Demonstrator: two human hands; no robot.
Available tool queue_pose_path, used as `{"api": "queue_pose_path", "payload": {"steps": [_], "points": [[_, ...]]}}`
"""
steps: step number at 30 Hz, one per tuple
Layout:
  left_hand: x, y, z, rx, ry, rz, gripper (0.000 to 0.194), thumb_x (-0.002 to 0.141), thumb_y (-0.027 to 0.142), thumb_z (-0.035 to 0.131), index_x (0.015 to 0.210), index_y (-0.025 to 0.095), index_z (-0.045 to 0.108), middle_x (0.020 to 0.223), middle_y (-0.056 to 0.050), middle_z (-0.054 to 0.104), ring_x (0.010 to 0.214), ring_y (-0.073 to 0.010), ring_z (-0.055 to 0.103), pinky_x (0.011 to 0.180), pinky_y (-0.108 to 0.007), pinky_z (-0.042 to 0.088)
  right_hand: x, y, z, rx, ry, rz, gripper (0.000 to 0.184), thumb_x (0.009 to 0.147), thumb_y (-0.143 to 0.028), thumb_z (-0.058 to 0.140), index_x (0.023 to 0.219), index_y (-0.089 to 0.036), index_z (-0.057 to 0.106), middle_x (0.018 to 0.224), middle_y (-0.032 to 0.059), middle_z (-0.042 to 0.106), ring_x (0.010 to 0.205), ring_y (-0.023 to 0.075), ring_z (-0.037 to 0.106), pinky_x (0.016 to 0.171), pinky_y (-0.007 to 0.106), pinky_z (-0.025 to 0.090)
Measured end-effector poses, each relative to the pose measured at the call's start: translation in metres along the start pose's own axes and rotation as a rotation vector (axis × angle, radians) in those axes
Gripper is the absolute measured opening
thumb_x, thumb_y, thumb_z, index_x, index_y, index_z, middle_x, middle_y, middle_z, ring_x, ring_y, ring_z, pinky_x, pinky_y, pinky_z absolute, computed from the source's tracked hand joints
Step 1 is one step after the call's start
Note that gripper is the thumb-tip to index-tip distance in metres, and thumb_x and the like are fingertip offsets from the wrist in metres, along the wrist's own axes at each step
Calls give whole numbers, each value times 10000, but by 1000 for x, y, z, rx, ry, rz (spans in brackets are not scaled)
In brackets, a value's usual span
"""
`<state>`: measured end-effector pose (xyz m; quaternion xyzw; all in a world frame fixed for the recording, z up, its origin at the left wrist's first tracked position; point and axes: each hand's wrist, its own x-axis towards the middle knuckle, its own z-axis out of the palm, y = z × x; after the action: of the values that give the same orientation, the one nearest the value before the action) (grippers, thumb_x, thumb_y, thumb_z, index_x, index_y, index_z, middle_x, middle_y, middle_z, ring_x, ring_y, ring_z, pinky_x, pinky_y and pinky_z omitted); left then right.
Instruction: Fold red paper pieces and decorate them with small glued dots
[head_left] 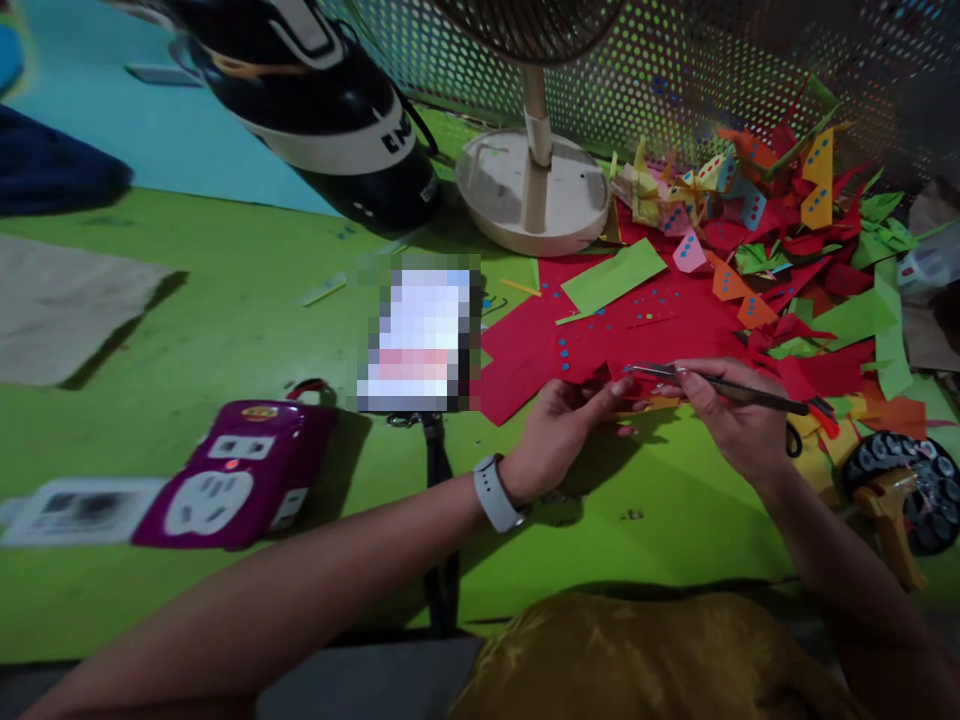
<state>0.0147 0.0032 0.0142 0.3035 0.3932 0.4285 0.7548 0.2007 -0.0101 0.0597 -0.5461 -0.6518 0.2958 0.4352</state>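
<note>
My left hand [556,440], with a watch on the wrist, pinches a small folded piece of red paper [618,373] over the front edge of a large red sheet [517,350]. My right hand [739,425] grips slim metal tweezers [720,386], whose tips point left and meet the red piece by my left fingers. A tiny blue bit seems to be at the tips, too small to be sure. Blue paper squares [564,354] and other small specks lie on the sheet. A green paper strip [613,280] rests across its back part.
Cut and folded colored papers [817,220] are heaped at the right. A fan base [532,195] and a black bottle [322,130] stand behind. A lit phone [420,340] lies left of the red sheet, a purple power socket [240,470] farther left, a black round object [930,500] at right.
</note>
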Motion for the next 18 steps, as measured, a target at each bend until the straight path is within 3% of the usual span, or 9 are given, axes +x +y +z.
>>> {"api": "queue_pose_path", "payload": {"steps": [18], "points": [[0,-1,-1,48,13,13,391,694,506,840,820,155,722,834,-73,782,810,-253,774,599,-293,618,-1,-4,0,-36,-27,23,157,904,-364,678,987,-270,773,875,8,803,763,177,768,685,320,638]]}}
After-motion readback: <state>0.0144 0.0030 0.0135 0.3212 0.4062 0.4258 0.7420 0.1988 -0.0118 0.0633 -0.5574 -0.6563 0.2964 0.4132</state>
